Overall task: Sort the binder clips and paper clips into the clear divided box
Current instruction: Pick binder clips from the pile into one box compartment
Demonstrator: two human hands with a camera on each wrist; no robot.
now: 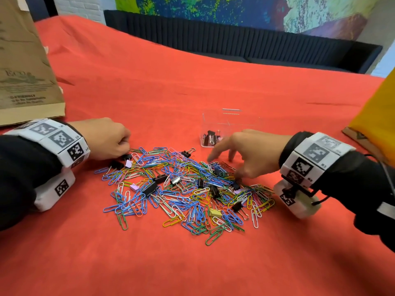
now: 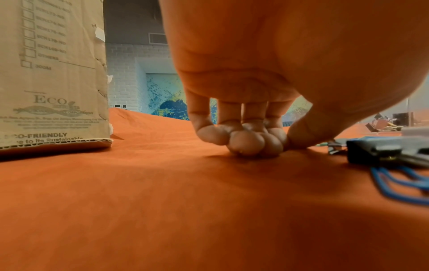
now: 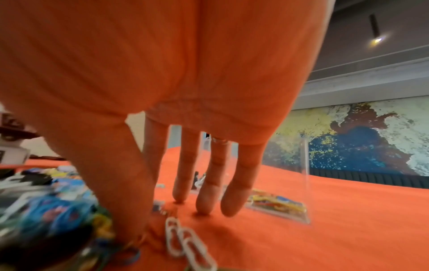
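My left hand point(image 1: 106, 137) sits at the far left edge of the clip pile point(image 1: 183, 189), its fingers point(image 2: 241, 141) curled tight into the palm with the tips pressed on the red worktop point(image 1: 192, 82). The thumb lies against them; I cannot tell whether anything is pinched there. A black binder clip point(image 2: 380, 152) lies just beside it.

My right hand point(image 1: 245, 152) is spread, fingers point(image 3: 209, 192) straight and pointing down, the tips touching the cloth at the far right edge of the pile. The thumb presses into the paper clips; two white paper clips point(image 3: 185, 240) lie beside it.

The clear divided box point(image 1: 222, 127) stands just beyond my right hand, with some binder clips in one part and coloured paper clips in another.
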